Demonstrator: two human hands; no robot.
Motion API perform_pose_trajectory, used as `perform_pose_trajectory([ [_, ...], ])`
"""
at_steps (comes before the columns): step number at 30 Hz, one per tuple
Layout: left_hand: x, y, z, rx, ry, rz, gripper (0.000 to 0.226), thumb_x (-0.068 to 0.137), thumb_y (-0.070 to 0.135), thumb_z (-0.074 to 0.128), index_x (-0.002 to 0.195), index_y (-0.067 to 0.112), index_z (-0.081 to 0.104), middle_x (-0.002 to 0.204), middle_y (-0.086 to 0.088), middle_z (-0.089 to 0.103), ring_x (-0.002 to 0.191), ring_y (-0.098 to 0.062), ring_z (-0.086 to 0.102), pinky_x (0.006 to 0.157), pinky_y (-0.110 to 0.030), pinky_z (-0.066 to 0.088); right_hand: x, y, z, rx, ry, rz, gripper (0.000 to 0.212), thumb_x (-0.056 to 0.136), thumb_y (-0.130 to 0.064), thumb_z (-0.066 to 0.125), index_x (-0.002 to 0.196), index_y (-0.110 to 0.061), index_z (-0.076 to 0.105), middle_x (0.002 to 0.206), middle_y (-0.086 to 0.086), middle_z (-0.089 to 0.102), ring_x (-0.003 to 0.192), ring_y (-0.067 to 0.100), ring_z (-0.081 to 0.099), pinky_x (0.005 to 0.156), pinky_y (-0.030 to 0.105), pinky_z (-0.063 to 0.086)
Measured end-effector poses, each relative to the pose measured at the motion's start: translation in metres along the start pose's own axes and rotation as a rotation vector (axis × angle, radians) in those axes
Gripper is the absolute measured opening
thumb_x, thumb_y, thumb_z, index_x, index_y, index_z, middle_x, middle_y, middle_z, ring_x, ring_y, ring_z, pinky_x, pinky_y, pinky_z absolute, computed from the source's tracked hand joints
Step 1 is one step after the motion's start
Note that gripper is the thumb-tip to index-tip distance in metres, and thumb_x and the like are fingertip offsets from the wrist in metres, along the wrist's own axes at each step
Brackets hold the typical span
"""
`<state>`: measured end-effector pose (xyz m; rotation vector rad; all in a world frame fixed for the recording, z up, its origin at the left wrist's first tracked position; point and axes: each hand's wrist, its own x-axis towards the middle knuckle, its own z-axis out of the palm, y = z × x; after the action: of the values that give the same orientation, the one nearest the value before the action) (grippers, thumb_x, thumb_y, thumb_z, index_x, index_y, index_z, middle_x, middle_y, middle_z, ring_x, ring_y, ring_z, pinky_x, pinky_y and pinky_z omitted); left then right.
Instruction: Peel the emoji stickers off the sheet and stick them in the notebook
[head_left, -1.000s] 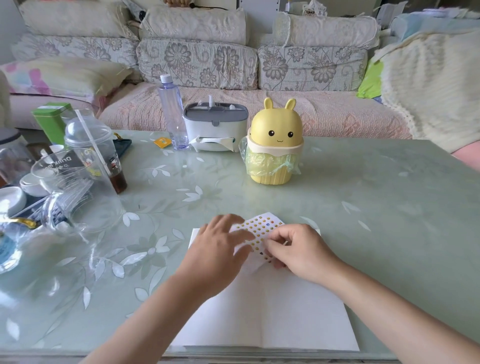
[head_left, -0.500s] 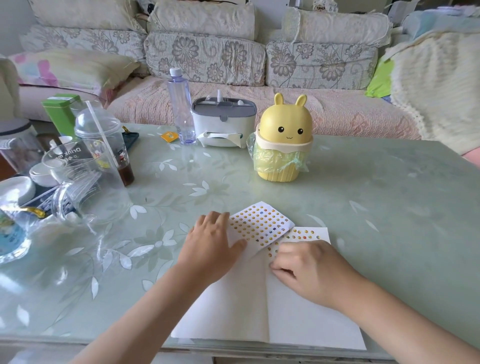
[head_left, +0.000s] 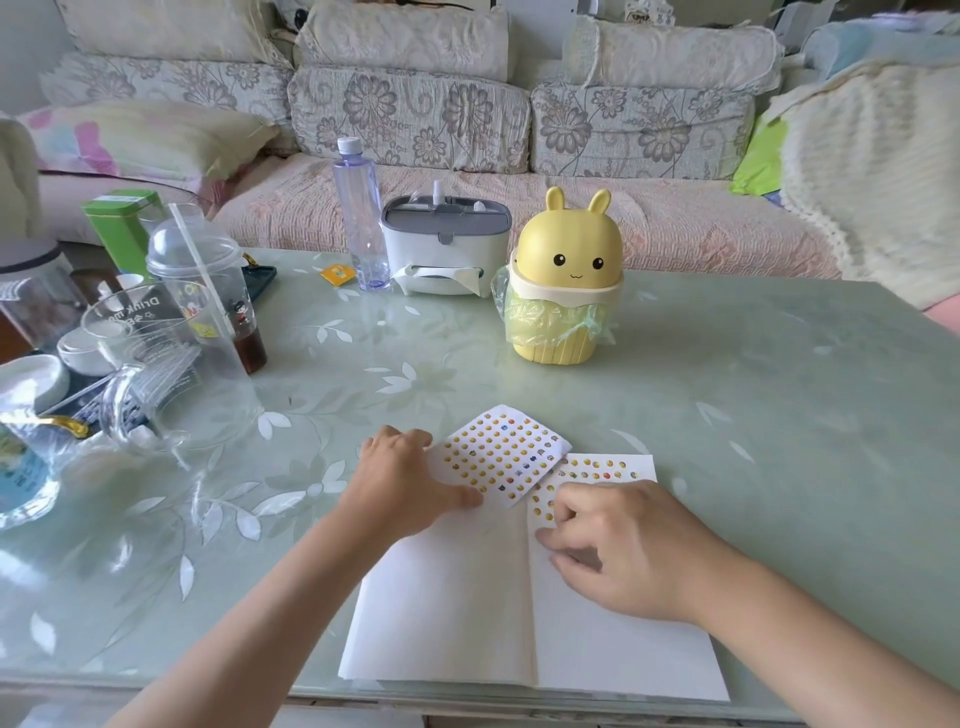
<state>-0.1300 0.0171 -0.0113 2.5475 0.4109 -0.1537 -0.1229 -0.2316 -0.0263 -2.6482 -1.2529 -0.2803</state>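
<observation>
Two hands down: pinning sticker sheet (head_left: 511, 452) with flat left hand (head_left: 405, 483); right hand (head_left: 628, 551) curled on notebook (head_left: 452, 613) just lower-right of sheet, pinch unclear.

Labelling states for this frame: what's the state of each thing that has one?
notebook: open, lying flat
sticker sheet: flat, overlapping left page's top
left hand: flat, pressing sticker sheet
right hand: fingers curled, tips on right page
water bottle: upright, capped
bunny bin: lid shut, bag-lined

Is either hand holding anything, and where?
Left hand presses the sticker sheet flat at its left edge. Right hand rests curled fingers on the notebook, right page; a sticker under them cannot be told.
</observation>
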Motion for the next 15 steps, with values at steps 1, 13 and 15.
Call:
perform_pose_trajectory([
  [1, -0.001, 0.000, -0.002, -0.078, -0.017, -0.024, 0.081, 0.065, 0.052, 0.089, 0.133, 0.024, 0.055, 0.121, 0.000, 0.048, 0.113, -0.019, 0.050, 0.080, -0.023, 0.043, 0.001, 0.000, -0.001, 0.021, 0.024, 0.034, 0.028, 0.087, -0.041, 0.052, 0.069, -0.026, 0.068, 0.075, -0.011, 0.051, 0.061, 0.011, 0.048, 0.050, 0.024, 0.036],
  [13, -0.028, 0.021, 0.009, -1.362, -0.320, -0.044, 0.026, 0.096, 0.010, 0.063, 0.121, 0.002, 0.065, 0.116, -0.022, 0.072, 0.107, -0.033, 0.071, 0.094, -0.040, 0.058, 0.038, -0.025, -0.004, 0.251, 0.301, 0.254, 0.030, 0.092, -0.040, 0.055, 0.118, -0.035, 0.070, 0.100, -0.018, 0.059, 0.068, -0.002, 0.049, 0.059, 0.018, 0.042],
  [15, -0.029, 0.021, 0.010, -1.436, -0.389, -0.032, 0.027, 0.101, 0.012, 0.055, 0.123, 0.002, 0.066, 0.119, -0.022, 0.071, 0.110, -0.034, 0.069, 0.099, -0.042, 0.056, 0.040, -0.025, -0.004, 0.261, 0.335, 0.261, 0.028, 0.093, -0.039, 0.056, 0.115, -0.035, 0.072, 0.098, -0.017, 0.060, 0.066, -0.001, 0.047, 0.058, 0.020, 0.044],
])
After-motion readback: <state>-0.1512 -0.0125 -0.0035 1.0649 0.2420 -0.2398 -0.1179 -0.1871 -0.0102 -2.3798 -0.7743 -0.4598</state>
